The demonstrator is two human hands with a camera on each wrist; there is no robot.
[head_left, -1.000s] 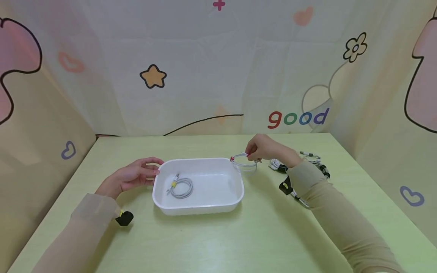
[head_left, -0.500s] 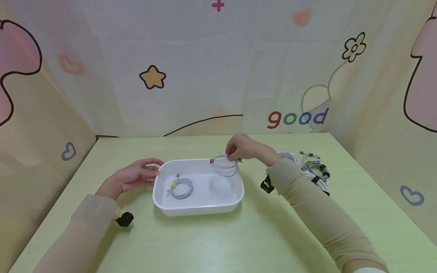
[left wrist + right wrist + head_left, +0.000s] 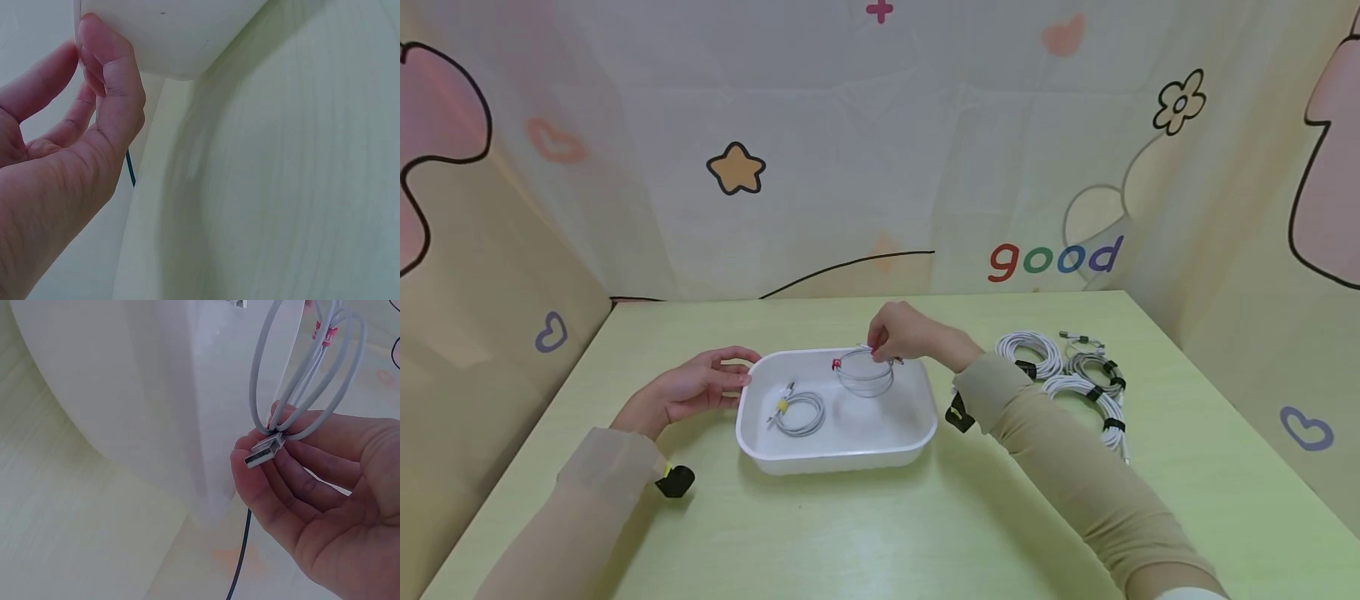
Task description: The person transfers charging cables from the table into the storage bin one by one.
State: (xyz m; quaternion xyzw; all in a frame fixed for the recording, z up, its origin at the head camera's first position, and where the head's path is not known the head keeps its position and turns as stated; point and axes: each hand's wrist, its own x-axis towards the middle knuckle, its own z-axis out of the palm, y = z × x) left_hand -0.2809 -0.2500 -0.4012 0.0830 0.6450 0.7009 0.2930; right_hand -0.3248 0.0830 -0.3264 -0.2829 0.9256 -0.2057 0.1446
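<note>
A white rectangular tray (image 3: 835,454) sits mid-table; its outer wall (image 3: 181,37) fills the top of the left wrist view. Inside lies a coiled grey cable with a yellow tie (image 3: 796,412). My right hand (image 3: 901,333) pinches a second coiled grey cable with a red tie (image 3: 863,375) and holds it above the tray's right half. In the right wrist view that cable (image 3: 300,381) hangs from my fingers (image 3: 281,481) with its USB plug sticking out. My left hand (image 3: 696,387) touches the tray's left end, its thumb (image 3: 115,81) against the wall.
Several more coiled white cables with black ties (image 3: 1067,371) lie on the green table (image 3: 880,533) to the right of the tray. Patterned cloth walls close in the back and both sides.
My right hand has carried the red-tied cable leftward, from beside the tray's right rim to over its inside. The left hand has stayed at the tray's left end.
</note>
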